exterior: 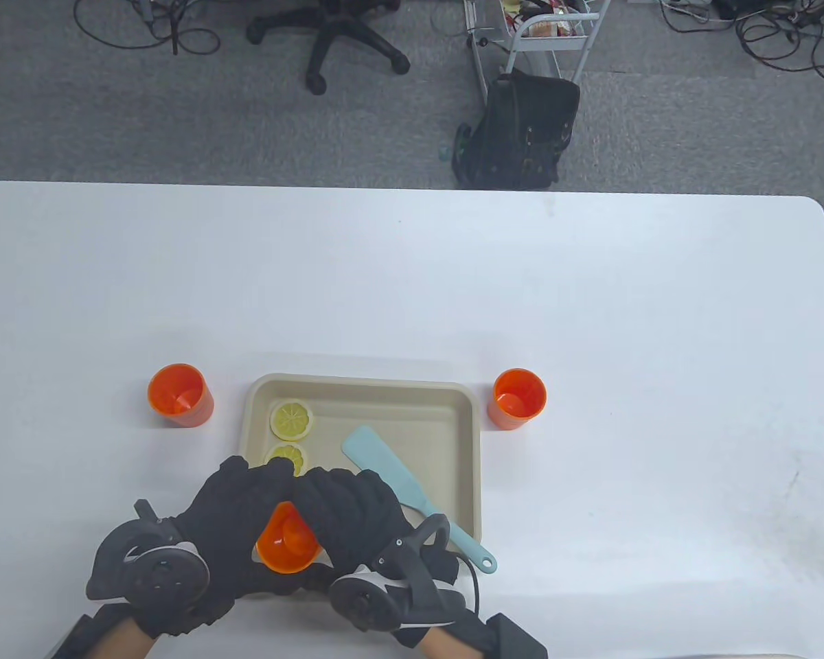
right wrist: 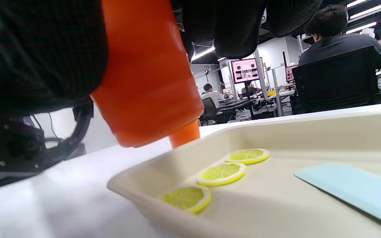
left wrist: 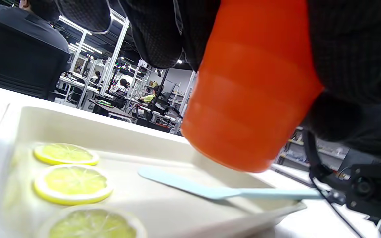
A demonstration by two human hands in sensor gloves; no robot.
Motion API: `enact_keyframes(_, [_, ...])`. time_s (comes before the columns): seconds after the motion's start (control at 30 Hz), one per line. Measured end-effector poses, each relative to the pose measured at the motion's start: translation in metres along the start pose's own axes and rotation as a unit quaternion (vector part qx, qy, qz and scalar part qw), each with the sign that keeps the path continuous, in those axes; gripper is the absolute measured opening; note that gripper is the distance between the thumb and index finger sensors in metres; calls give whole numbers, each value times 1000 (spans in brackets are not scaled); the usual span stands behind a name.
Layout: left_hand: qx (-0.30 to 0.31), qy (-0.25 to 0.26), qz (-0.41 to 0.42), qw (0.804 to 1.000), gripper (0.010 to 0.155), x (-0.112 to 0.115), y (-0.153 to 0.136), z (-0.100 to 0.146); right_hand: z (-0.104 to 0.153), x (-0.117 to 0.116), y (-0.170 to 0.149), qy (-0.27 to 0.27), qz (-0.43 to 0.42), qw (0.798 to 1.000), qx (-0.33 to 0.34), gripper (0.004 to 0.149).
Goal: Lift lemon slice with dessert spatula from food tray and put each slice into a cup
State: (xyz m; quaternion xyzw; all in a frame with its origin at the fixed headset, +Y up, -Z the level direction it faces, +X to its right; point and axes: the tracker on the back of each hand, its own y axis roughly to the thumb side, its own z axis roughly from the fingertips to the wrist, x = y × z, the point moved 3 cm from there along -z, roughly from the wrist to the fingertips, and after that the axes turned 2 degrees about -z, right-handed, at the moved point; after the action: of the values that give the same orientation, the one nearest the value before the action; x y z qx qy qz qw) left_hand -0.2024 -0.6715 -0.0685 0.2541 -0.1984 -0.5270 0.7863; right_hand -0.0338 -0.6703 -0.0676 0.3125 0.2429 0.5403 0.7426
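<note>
My left hand [exterior: 237,498] and right hand [exterior: 353,504] both grip one orange cup [exterior: 285,546] from opposite sides, over the near left corner of the beige food tray [exterior: 468,439]. The wrist views show the cup [left wrist: 250,99] [right wrist: 147,72] tilted, its base clear of the tray. Three lemon slices [left wrist: 65,153] [left wrist: 73,183] [left wrist: 91,224] lie in a row along the tray's left side; from above I see two [exterior: 292,419] [exterior: 287,456], the nearest hidden by my hands. The light blue dessert spatula [exterior: 384,463] lies untouched in the tray, handle over the near rim.
Two more orange cups stand upright on the white table, one left of the tray [exterior: 180,396] and one right of it [exterior: 516,398]. Beyond the table's far edge are an office chair [exterior: 329,34], a black bag [exterior: 522,134] and a cart.
</note>
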Motion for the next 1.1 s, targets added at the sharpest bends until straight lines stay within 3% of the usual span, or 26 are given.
enact_keyframes(0.1, [-2,-17,3,1000,131,7,2,-4,-1,-4,4,-7,22,1000,10,108])
enact_keyframes(0.3, [1,7,16,1000,132,10,1,-6,0,-4,15,-48,83,995,19,103])
enact_keyframes(0.57, [-11,14,-2,1000,131,11,1,-5,0,-2,11,-44,90,995,2,105])
enact_keyframes(0.8, [-41,49,-33,997,120,4,-3,-1,3,15,-10,-63,70,994,-53,106])
enact_keyframes(1.0, [-137,89,-139,977,112,-7,-30,10,17,41,-45,-89,78,983,-140,105])
enact_keyframes(1.1, [-175,99,-144,969,111,-13,-45,15,26,58,-64,-125,91,969,-191,104])
